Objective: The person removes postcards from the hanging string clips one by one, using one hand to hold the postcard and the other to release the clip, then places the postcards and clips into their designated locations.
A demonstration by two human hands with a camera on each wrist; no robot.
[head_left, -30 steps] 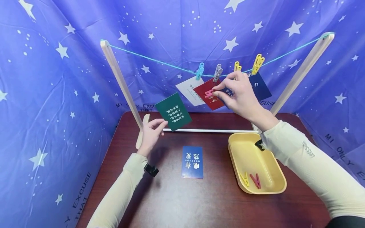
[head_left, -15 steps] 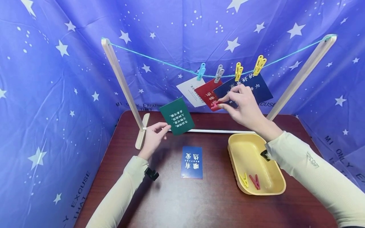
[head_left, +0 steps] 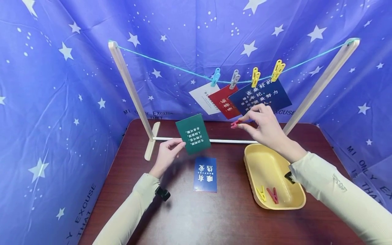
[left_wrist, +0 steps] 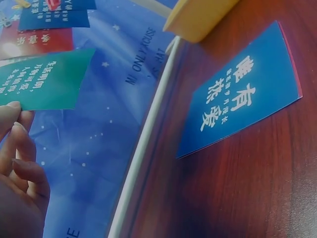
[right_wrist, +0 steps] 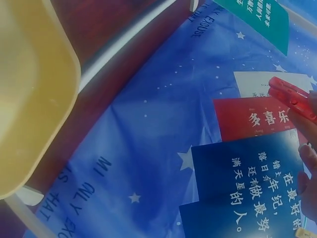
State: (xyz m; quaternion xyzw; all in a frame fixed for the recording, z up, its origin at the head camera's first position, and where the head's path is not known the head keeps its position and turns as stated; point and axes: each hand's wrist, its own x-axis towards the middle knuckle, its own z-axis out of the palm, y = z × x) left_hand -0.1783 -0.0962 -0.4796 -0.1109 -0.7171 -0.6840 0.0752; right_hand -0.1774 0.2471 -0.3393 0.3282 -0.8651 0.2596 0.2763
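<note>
Between thumb and fingers, my left hand (head_left: pixel 167 154) pinches the left edge of a green card (head_left: pixel 194 134) with white writing, held up above the table. My right hand (head_left: pixel 265 126) pinches a red clothespin (head_left: pixel 235 124) in front of the hanging cards, apart from the green card. A teal string (head_left: pixel 171 67) carries a white card (head_left: pixel 204 98) under a blue clothespin (head_left: pixel 215 77), a red card (head_left: pixel 225 102) under a grey clothespin (head_left: pixel 234 80), and overlapping dark blue cards (head_left: pixel 260 95) under yellow clothespins (head_left: pixel 256 77). In the right wrist view, the red clothespin (right_wrist: pixel 291 95) shows close up.
On the table (head_left: pixel 171 211) lies a blue card (head_left: pixel 205 174), with a red edge beneath it. A yellow basket (head_left: pixel 249 170) at the right holds a yellow clothespin (head_left: pixel 261 193) and a red one. Wooden posts (head_left: pixel 130 88) and a white bar (head_left: pixel 232 141) frame the string.
The left hand has brought the green card down and slightly right. My right hand has lowered the red clothespin from before the red card, uncovering the dark blue cards.
</note>
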